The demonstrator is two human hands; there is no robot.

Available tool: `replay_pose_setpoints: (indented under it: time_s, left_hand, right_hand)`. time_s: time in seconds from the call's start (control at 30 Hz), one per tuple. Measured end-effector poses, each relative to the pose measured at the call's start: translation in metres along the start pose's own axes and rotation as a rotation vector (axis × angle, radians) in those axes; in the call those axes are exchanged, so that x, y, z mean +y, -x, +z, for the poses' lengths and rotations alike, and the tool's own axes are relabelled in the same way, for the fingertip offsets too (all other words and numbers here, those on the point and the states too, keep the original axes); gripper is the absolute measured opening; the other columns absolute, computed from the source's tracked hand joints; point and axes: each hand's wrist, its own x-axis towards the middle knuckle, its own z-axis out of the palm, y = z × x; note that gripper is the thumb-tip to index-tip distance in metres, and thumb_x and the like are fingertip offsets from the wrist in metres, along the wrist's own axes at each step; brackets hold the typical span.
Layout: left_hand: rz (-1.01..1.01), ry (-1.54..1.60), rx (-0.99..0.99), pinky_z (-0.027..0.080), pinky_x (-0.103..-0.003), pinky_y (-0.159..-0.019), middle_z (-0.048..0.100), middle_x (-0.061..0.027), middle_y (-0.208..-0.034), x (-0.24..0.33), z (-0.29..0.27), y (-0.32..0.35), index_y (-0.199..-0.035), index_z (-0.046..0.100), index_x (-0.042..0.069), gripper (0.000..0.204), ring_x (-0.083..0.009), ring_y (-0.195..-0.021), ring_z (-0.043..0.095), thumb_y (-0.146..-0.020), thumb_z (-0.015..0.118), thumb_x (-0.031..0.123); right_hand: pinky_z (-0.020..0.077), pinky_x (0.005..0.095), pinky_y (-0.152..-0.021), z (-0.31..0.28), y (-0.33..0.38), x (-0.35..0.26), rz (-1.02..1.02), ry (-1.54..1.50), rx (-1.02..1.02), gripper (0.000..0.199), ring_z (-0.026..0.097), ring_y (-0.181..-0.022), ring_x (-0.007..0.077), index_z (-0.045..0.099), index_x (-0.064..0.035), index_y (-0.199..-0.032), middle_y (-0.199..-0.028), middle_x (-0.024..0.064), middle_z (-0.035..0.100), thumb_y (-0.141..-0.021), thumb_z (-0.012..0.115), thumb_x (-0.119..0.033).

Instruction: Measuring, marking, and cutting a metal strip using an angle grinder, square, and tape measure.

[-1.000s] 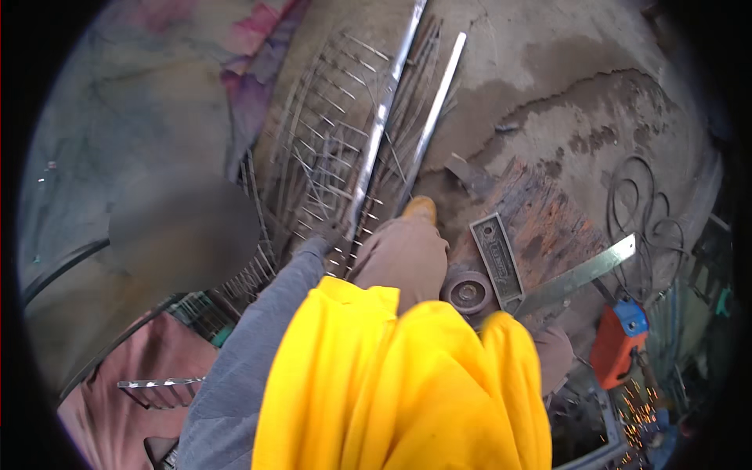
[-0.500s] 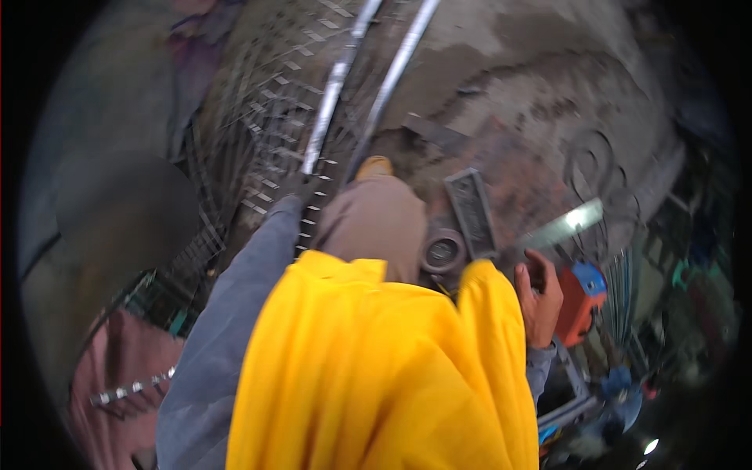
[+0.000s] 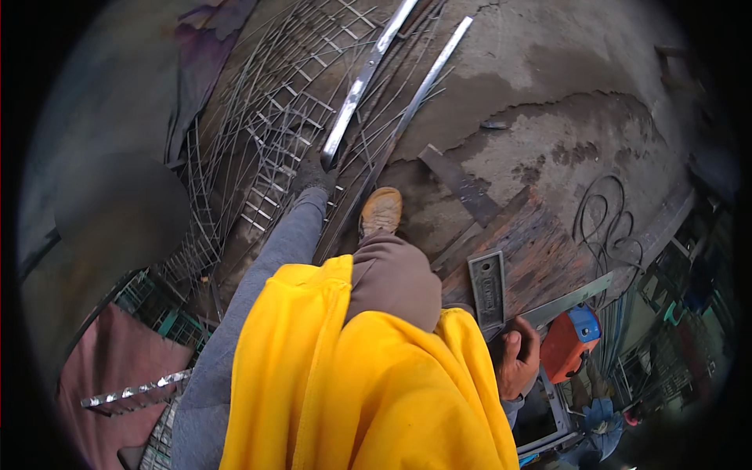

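in the head view, which i watch from afar, the right hand (image 3: 518, 359), hidden a second ago and spread half a second ago, now shows with bent fingers near the strip; i cannot tell whether it holds anything. the tan shoe (image 3: 381, 210), earlier partly covered by the knee, is seen almost whole, and the round wheel visible before is now concealed by the yellow cloth (image 3: 352, 392). this cloth blocks my view of the lap. ladder-like wire frames (image 3: 286, 129) lie crowded left of and below the bright metal bar (image 3: 368, 78). a second bar (image 3: 432, 78) lies to its right; farther right are a wooden board (image 3: 548, 251), a metal plate (image 3: 488, 290), a flat metal strip (image 3: 570, 301), a looped cable (image 3: 603, 219) and an orange-and-blue box (image 3: 572, 343). the bright metal bar is at upper centre, its long axis slanting from its near end, beside the left hand (image 3: 311, 176), up and rightward to the top edge; i cannot tell whether the left hand's fingers close on it.
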Motion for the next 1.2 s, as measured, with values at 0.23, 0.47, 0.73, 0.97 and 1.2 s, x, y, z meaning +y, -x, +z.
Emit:
replay_pose_setpoints:
  time_s: [0.23,0.47,0.73,0.97,1.2]
  left_hand:
    - [0.03,0.237,-0.013,0.051,-0.049,-0.111,0.066,-0.0254,-0.138,0.001,-0.01,-0.016,-0.146,0.058,0.007,0.069,-0.0433,-0.131,0.063,-0.086,0.076,0.034]
    - [0.19,0.252,-0.053,0.054,-0.049,-0.099,0.072,-0.0255,-0.124,0.007,-0.081,0.034,-0.138,0.064,0.005,0.072,-0.0431,-0.114,0.07,-0.088,0.078,0.055]
    - [-0.036,1.048,-1.046,0.021,-0.029,-0.034,0.031,0.0109,-0.053,-0.005,-0.232,0.134,-0.083,0.056,0.025,0.027,-0.0057,-0.037,0.027,-0.102,0.069,0.04]
    - [0.369,0.636,-0.562,0.037,-0.029,-0.04,0.05,0.0054,-0.059,-0.006,-0.346,0.265,-0.111,0.073,0.009,0.024,-0.01,-0.042,0.042,-0.093,0.074,0.025]
    - [0.609,0.248,-0.792,0.047,-0.026,-0.052,0.067,-0.0008,-0.077,0.031,-0.4,0.393,-0.116,0.078,0.005,0.03,-0.0074,-0.06,0.059,-0.088,0.077,0.016]
  right_hand:
    - [0.0536,0.0291,-0.079,-0.003,-0.003,-0.004,0.036,-0.138,0.086,0.04,0.067,-0.085,0.0146,0.07,0.0033,-0.123,-0.103,0.0096,0.071,-0.107,0.067,-0.034]
    - [0.0515,0.0273,-0.077,-0.019,0.012,-0.007,0.014,-0.184,0.13,0.038,0.065,-0.083,0.0127,0.07,0.0019,-0.124,-0.098,0.0057,0.069,-0.109,0.064,-0.033]
    - [0.0476,0.0242,-0.071,-0.079,0.085,0.009,-0.082,-0.309,0.432,0.031,0.059,-0.078,0.0076,0.071,-0.0016,-0.123,-0.089,0.0002,0.065,-0.109,0.064,-0.029]
    - [0.0479,0.0243,-0.074,-0.139,0.166,0.028,-0.125,-0.371,0.661,0.029,0.058,-0.081,0.0066,0.072,-0.0023,-0.124,-0.096,-0.0012,0.067,-0.109,0.065,-0.026]
    - [0.0535,0.0361,-0.09,-0.153,0.207,-0.017,-0.36,0.08,0.745,0.044,0.064,-0.109,0.0193,0.068,-0.0081,-0.134,-0.122,0.008,0.07,-0.095,0.081,-0.024]
